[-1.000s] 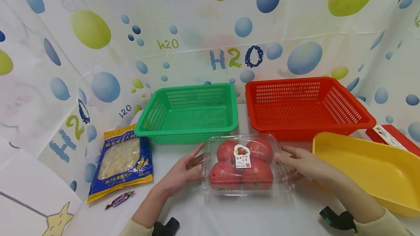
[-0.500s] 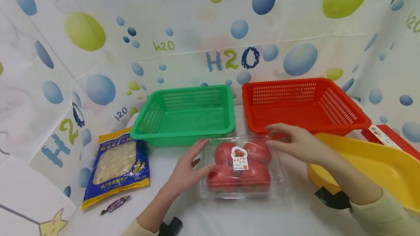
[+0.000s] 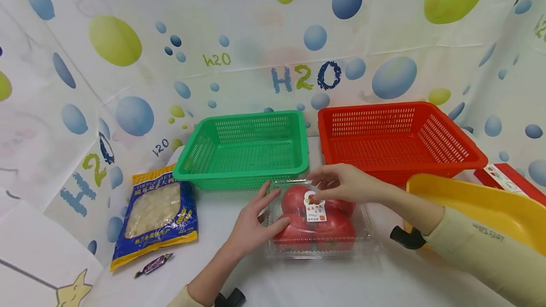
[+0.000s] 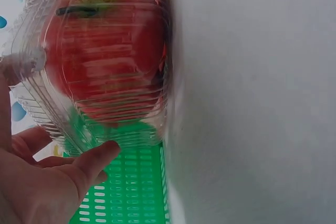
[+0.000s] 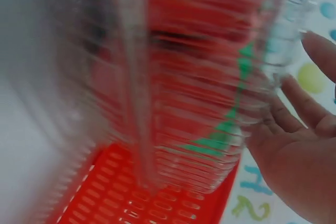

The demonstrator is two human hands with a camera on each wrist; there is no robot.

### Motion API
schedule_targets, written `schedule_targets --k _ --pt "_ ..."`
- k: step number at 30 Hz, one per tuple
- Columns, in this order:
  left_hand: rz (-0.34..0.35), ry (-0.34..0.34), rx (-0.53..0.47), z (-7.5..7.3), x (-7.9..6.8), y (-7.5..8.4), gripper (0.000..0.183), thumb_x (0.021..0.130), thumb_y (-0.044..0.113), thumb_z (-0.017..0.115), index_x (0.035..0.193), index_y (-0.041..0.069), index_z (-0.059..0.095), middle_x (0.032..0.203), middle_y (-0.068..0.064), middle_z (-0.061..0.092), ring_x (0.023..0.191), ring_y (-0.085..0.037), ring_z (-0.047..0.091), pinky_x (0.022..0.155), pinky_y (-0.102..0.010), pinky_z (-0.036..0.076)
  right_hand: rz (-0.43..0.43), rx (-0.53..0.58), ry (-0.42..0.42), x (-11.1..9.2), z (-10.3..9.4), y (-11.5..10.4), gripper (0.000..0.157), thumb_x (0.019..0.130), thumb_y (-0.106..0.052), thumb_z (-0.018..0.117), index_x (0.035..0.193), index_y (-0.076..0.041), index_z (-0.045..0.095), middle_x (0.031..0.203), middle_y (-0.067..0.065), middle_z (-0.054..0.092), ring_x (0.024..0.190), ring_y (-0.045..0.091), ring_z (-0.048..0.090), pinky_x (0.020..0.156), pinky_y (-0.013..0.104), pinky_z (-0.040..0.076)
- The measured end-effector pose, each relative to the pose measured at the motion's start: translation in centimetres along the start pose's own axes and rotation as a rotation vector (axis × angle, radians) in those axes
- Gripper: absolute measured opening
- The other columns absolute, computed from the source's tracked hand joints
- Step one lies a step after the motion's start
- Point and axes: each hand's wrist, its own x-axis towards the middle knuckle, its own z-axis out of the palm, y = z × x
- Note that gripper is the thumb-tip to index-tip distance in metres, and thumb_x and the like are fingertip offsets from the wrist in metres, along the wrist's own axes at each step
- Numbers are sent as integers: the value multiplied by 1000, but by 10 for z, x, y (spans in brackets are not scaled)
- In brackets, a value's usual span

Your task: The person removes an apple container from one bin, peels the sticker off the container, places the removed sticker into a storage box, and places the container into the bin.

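In the head view a clear plastic clamshell box (image 3: 362, 224) of red apples (image 3: 334, 231) rests on the white table, a white label (image 3: 316, 212) on its lid. My left hand (image 3: 251, 226) is at the box's left side, thumb over the lid's edge and fingers spread along the back corner. The left wrist view shows the fingers (image 4: 97, 161) straight beside the ribbed wall. My right hand (image 3: 347, 184) reaches across the lid from the right, fingers loosely bent, thumb tip at the top of the label. Motion blurs the box in the right wrist view, where the hand's palm (image 5: 299, 166) shows beside it.
Behind the box stand a green basket (image 3: 243, 174) and a red basket (image 3: 401, 169). On the right are a yellow tub (image 3: 482, 221) and a red box (image 3: 512, 179). To the left lie a blue pasta bag (image 3: 155, 212) and a purple wrapped candy (image 3: 153, 265).
My right hand has lifted from the box's right side and moved left over the lid to the label. My left thumb has come up onto the lid's left edge. The box stays in place.
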Motion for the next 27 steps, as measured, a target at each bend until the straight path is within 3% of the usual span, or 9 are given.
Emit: schedule_targets --k 17,27 --pt "-27 3 -62 1 -1 -1 68 86 32 82 147 16 56 165 -10 26 147 -38 27 100 -57 46 11 -234 -65 17 13 -9 42 86 -19 83 124 -9 69 102 -4 67 94 18 62 77 29 58" --pt "-15 -4 -63 1 -1 -1 69 86 33 81 147 15 55 165 -9 25 148 -37 26 101 -57 46 9 -283 -90 20 12 -10 20 88 -16 80 105 -14 69 84 -7 62 81 15 57 72 28 54"
